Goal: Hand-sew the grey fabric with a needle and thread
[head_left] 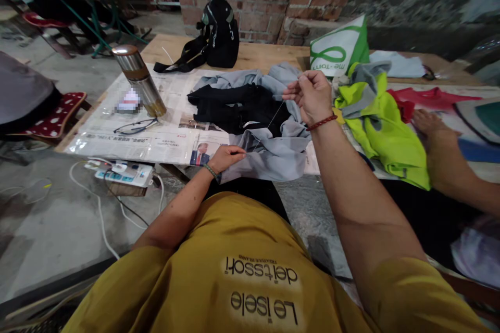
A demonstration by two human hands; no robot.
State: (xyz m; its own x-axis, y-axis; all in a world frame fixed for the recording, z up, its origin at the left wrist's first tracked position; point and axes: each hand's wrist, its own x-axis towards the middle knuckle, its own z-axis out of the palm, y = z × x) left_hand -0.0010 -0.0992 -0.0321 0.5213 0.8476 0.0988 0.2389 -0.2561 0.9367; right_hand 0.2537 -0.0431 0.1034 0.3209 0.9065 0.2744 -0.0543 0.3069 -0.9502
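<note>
My left hand (227, 159), with a dark beaded bracelet, is closed on the near edge of a light grey cloth garment (287, 158) at the table's front edge. Raised above the cloth, my right hand (314, 96) has thumb and forefinger pinched together. A thin pale thread (276, 113) runs taut from its fingers down toward the cloth by my left fingertips. Whether a needle sits in the pinch is too small to tell. A black garment (242, 106) lies bunched on top of the grey one.
Newspaper (172, 140) under clear plastic covers the table. A steel flask (140, 83), glasses (135, 126) and a black bag (221, 34) stand or lie left and behind. Rightward are a green-white bag (339, 47), a neon-yellow garment (390, 125) and another person's hand (432, 125). A power strip (127, 174) hangs low left.
</note>
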